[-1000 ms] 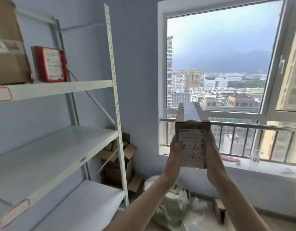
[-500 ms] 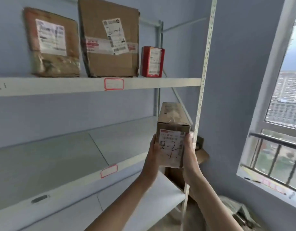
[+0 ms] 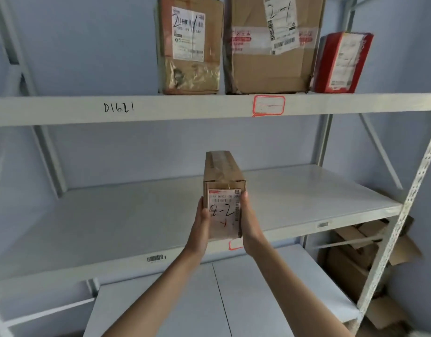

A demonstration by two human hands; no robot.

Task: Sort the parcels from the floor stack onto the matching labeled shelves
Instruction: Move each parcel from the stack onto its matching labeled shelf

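I hold a long narrow cardboard parcel [image 3: 223, 190] end-on, its white label marked "2-2" facing me. My left hand [image 3: 201, 223] grips its left side and my right hand [image 3: 249, 221] its right side. The parcel hangs in front of the bare middle shelf [image 3: 112, 215], just above that shelf's front edge. A red-bordered label [image 3: 235, 244] on that edge is partly hidden behind the parcel and my right hand. On the upper shelf [image 3: 161, 109] stand a taped brown parcel [image 3: 189, 45], a larger brown box marked "2-1" [image 3: 270, 45] and a red parcel [image 3: 340, 63].
The upper shelf's edge bears a red-bordered label [image 3: 268, 105] and handwritten "D1621" [image 3: 119, 107]. A lower shelf [image 3: 221, 300] lies beneath. Flattened cardboard boxes [image 3: 360, 251] lean behind the rack at lower right. The perforated rack upright [image 3: 404, 215] runs down the right side.
My view has swung left from the window to face the rack squarely. Both hands have carried the "2-2" parcel along, and it now sits in front of the middle shelf.
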